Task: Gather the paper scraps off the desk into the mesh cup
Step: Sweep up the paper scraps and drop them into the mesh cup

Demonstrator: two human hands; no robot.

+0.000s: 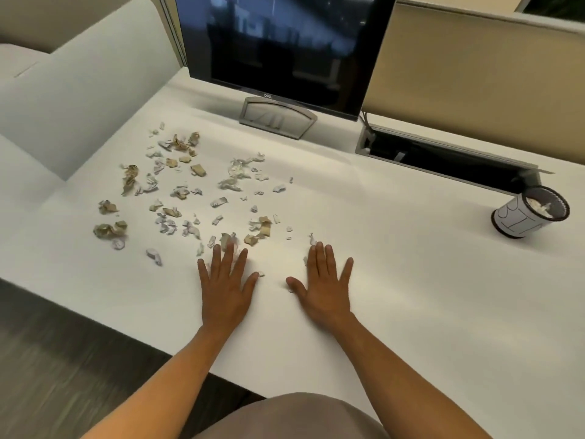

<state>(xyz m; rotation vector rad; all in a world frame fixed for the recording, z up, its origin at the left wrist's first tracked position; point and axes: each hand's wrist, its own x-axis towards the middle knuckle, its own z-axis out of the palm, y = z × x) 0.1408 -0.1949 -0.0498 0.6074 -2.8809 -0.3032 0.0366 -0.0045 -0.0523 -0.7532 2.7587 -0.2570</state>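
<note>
Two hands lie flat on the white desk [411,280].

The left hand [226,285] and right hand [324,285] have fingers spread, holding nothing. Paper scraps [177,191] lie scattered beyond the left hand. The mesh cup [530,213] stands far right, with scraps inside.

There is one view only, from a wide-angle camera on the person's head. It looks forward and down over the worktop [395,264], from close above its near edge. Both forearms enter from the bottom of the frame. The monitor [278,45] stands at the far side, cut by the top edge. Straight lines bend near the borders.
</note>
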